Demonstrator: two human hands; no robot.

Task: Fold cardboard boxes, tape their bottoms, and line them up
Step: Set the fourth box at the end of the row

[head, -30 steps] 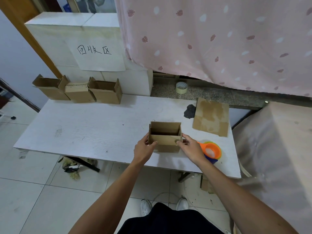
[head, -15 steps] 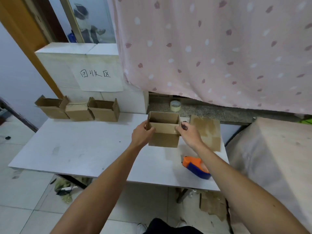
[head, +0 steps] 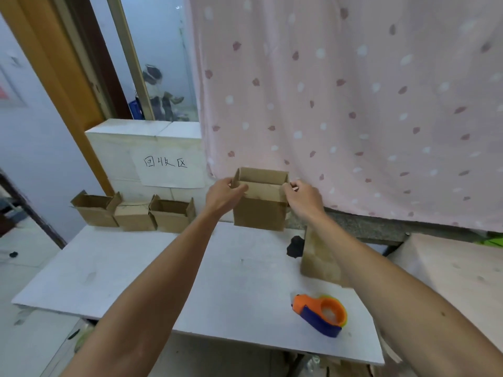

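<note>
Box (head: 258,210) at far edge of surface (head: 136,268), clasped at upper sides by left grip (head: 224,195) and right grip (head: 302,198). Fingertips hidden behind flaps; base contact unclear; right forearm overlaps flat cardboard (head: 315,259).

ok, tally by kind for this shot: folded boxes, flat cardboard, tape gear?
Folded boxes: 4. The left box, middle box and right box stand in the back row. The held box is gripped by the left hand and right hand.
Flat cardboard sheet: 1
Tape dispenser: 1
Total: 6
</note>
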